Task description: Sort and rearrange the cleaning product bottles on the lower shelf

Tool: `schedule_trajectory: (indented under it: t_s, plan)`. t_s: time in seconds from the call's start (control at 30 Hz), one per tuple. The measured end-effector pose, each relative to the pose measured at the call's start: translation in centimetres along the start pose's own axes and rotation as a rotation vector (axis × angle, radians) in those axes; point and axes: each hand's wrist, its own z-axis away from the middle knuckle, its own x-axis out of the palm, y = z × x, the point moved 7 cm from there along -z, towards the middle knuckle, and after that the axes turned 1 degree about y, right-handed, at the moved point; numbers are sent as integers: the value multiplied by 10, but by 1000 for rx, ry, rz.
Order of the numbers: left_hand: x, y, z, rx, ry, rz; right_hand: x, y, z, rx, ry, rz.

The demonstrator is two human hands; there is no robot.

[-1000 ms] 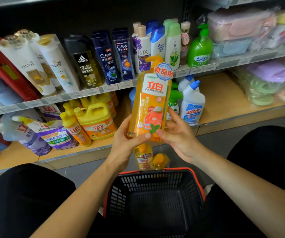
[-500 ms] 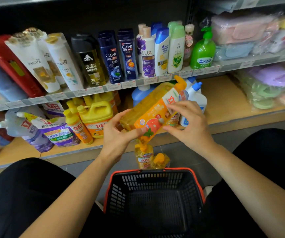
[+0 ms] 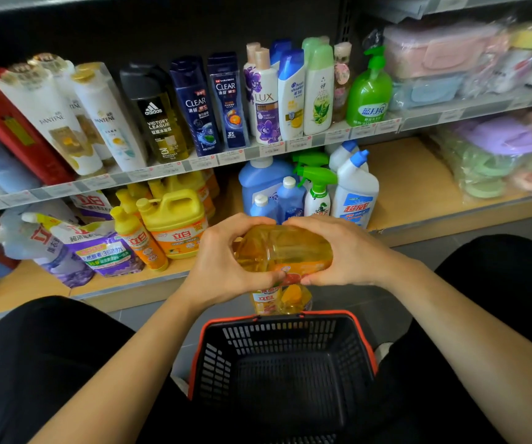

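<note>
Person crouches at the lower shelf (image 3: 418, 187), knees either side of a black basket (image 3: 290, 338), w/ the big orange detergent bottle (image 3: 283, 248) held in both hands. It's in the air, just in front of the shelf edge & above the basket's far end, so not yet shelved. Bottle is tipped well off upright, clear yellow body toward the person, label low on the underside; cap end is hidden. Prob turned like that to check it or swing it round before it goes in w/ its own kind. Same-brand yellow jug (image 3: 175, 219) & small orange bottle (image 3: 139, 238) stand on the shelf's left part. Blue bottles (image 3: 264, 181), green sprayer (image 3: 317, 193) & white cleaner bottle (image 3: 356, 193) cluster mid-shelf, so sorting looks to go by type. Two more orange bottles (image 3: 266, 299) stand on the floor btwn basket & shelf, likely waiting their turn. Left hand (image 3: 226, 264) grips the bottle's left side, fingers curled over the top, thumb under by the label. Right hand (image 3: 348, 251) mirrors it on the right side. Fingertips nearly meet on top, thumbs nearly meet below. Forearms come in from low, elbows wide, wrists angled inward. Two-handed grip makes sense: bottle looks full, prob heavy & slick.
</note>
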Motion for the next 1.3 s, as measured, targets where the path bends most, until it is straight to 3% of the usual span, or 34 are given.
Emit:
schedule_trajectory:
  t_s: [0.13,0.37,0.7,1.0,1.13,1.3]
  plan:
    - [0,4,0,92,-42,-73,4,0,5,-3,19,-67]
    - [3,0,5,190,-29,-112,-2,-5,6,-21,219,81]
    - [15,-8,23,175,269,-100,-3,-6,8,-26,481,172]
    - [7,-26,23,-40,393,204,2,-5,8,-45,499,309]
    - [2,-20,21,8,388,167,1,-8,10,-50,542,291]
    - [-4,-8,30,94,509,15,4,-7,10,-44,563,234]
